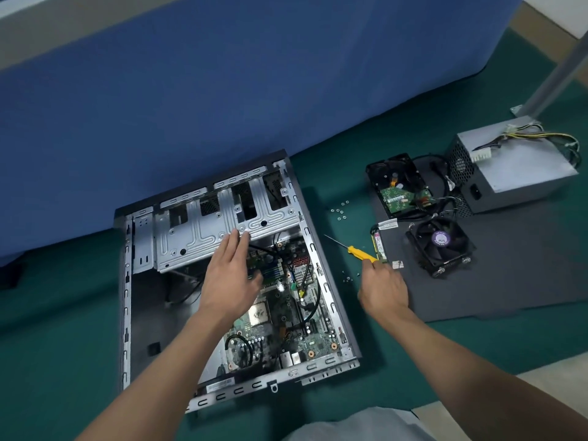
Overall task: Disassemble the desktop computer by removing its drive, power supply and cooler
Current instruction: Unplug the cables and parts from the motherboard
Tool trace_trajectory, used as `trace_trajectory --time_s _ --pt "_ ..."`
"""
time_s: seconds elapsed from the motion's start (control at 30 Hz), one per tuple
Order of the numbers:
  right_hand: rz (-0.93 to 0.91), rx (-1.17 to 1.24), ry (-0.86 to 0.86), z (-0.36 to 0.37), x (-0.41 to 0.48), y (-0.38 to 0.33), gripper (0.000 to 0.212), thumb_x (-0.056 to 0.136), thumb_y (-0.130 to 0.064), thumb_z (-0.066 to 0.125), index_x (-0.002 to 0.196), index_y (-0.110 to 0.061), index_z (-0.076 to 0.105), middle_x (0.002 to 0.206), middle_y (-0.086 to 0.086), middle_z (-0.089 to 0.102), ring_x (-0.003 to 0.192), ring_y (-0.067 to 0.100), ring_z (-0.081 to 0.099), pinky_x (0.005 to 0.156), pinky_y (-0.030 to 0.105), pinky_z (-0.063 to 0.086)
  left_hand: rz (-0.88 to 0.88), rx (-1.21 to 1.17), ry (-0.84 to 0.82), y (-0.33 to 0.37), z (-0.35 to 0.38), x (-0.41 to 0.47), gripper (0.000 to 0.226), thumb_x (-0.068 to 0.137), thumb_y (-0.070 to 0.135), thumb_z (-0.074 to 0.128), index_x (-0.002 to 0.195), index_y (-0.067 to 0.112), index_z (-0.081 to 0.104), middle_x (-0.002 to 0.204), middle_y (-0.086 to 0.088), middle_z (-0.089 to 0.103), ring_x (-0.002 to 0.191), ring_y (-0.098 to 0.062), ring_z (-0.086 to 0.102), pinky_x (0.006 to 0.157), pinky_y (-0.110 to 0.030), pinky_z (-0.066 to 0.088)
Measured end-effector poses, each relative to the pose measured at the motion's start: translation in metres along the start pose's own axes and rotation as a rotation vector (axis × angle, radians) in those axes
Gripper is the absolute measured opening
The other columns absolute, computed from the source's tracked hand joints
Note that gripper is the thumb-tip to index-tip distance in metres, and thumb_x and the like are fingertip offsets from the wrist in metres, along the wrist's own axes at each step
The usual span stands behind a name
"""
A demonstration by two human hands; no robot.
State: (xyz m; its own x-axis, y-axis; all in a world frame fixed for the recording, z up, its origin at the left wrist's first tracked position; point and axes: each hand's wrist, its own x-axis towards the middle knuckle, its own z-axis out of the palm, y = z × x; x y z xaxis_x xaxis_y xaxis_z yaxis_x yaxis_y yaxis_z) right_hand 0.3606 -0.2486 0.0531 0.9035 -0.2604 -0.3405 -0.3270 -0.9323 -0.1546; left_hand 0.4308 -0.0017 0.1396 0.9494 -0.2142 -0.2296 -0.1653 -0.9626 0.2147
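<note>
The open computer case (127, 281) lies flat on the green floor, its motherboard (286, 329) exposed and its metal drive cage (197, 224) at the far end. My left hand (227, 278) hovers over the board with straight fingers, the fingertips at the cage's edge. My right hand (383, 288) is right of the case and grips the handle of a yellow screwdriver (359, 252), whose tip points away to the upper left. On the dark mat (493, 281) lie the hard drive (399, 186), the grey power supply (515, 167) with its cables, and the cooler fan (440, 245).
Several small screws (340, 210) lie on the green floor between case and mat, more by my right hand (348, 276). A memory stick (378, 246) rests on the mat's left edge. A blue wall panel (254, 90) stands behind the case. A metal post (560, 65) rises at the right.
</note>
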Motion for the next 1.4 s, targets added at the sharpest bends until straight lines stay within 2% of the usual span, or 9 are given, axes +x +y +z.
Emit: trace_trajectory --time_s 0.43,0.57,0.67,0.9,1.0,1.13,1.23,1.33,1.4 --pt "0.123 0.453 0.045 -0.058 0.003 -0.013 0.024 0.087 -0.021 0.060 0.109 -0.012 0.060 0.101 0.014 0.066 0.094 0.035 0.060 0.081 0.038 0.048 -0.063 -0.159 -0.052 0.009 -0.003 -0.018 0.081 0.097 0.032 0.057 0.157 0.023 0.003 0.163 0.008 -0.010 0.148 -0.008 -0.013 0.120 -0.035 0.001" --pt "0.164 0.681 0.219 -0.092 -0.013 -0.023 0.014 0.086 -0.022 0.061 0.099 -0.016 0.061 0.089 0.003 0.066 0.079 0.021 0.053 0.071 0.026 0.039 -0.094 -0.224 -0.057 0.014 0.006 -0.044 0.063 0.099 0.036 0.052 0.153 0.023 0.024 0.163 0.006 0.007 0.149 -0.014 0.013 0.121 -0.042 0.016" --pt "0.204 0.918 0.270 -0.106 -0.036 -0.038 0.010 0.090 -0.020 0.061 0.095 -0.012 0.059 0.077 -0.001 0.069 0.072 0.017 0.068 0.071 0.033 0.053 -0.086 -0.289 -0.088 0.011 0.011 -0.071 0.049 0.101 0.039 0.047 0.145 0.018 0.043 0.151 -0.002 0.043 0.135 -0.022 0.044 0.114 -0.042 0.032" --pt "0.302 1.837 -0.187 -0.088 -0.121 -0.084 0.010 0.092 -0.001 0.056 0.102 0.000 0.059 0.078 0.011 0.062 0.057 0.015 0.063 0.050 0.023 0.050 0.067 -0.294 0.128 -0.034 0.019 -0.144 0.028 0.100 0.029 0.050 0.116 0.015 0.068 0.111 -0.004 0.071 0.101 -0.024 0.063 0.087 -0.035 0.048" --pt "0.293 1.871 -0.284 -0.059 -0.166 -0.101 0.019 0.096 -0.007 0.049 0.112 -0.002 0.058 0.062 0.002 0.059 0.052 0.011 0.053 0.046 0.023 0.045 0.167 -0.276 0.193 -0.056 0.025 -0.173 0.024 0.100 0.024 0.050 0.101 0.012 0.071 0.090 -0.003 0.072 0.081 -0.022 0.064 0.077 -0.038 0.051" --pt "0.166 2.002 -0.482 -0.026 -0.217 -0.113 0.025 0.095 -0.006 0.046 0.114 0.004 0.060 0.072 0.007 0.059 0.059 0.014 0.057 0.051 0.023 0.050 0.211 -0.356 0.313 -0.069 0.031 -0.193 0.022 0.098 0.013 0.055 0.114 0.007 0.068 0.109 -0.004 0.071 0.099 -0.022 0.064 0.092 -0.040 0.049" --pt "0.096 2.016 -0.589 -0.007 -0.246 -0.121 0.022 0.089 0.002 0.051 0.111 0.005 0.053 0.084 0.017 0.064 0.063 0.022 0.064 0.053 0.024 0.054 0.073 -0.419 0.489 -0.068 0.041 -0.215 0.028 0.091 0.001 0.061 0.118 -0.001 0.065 0.120 -0.013 0.065 0.114 -0.027 0.056 0.104 -0.041 0.041" --pt "0.104 1.993 -0.702 0.018 -0.264 -0.128 0.029 0.086 0.006 0.054 0.114 0.002 0.047 0.082 0.020 0.066 0.059 0.030 0.065 0.051 0.031 0.056 -0.107 -0.513 0.645 -0.063 0.057 -0.241 0.016 0.087 -0.001 0.062 0.103 0.002 0.062 0.101 -0.008 0.059 0.098 -0.026 0.051 0.087 -0.027 0.037" --pt "0.162 1.948 -0.754 0.033 -0.266 -0.132 0.032 0.091 0.009 0.048 0.121 -0.003 0.046 0.078 0.018 0.064 0.057 0.032 0.063 0.051 0.035 0.056 -0.293 -0.715 0.530 -0.058 0.070 -0.249 0.010 0.089 0.003 0.061 0.089 0.013 0.060 0.086 0.001 0.059 0.085 -0.023 0.054 0.074 -0.022 0.038"
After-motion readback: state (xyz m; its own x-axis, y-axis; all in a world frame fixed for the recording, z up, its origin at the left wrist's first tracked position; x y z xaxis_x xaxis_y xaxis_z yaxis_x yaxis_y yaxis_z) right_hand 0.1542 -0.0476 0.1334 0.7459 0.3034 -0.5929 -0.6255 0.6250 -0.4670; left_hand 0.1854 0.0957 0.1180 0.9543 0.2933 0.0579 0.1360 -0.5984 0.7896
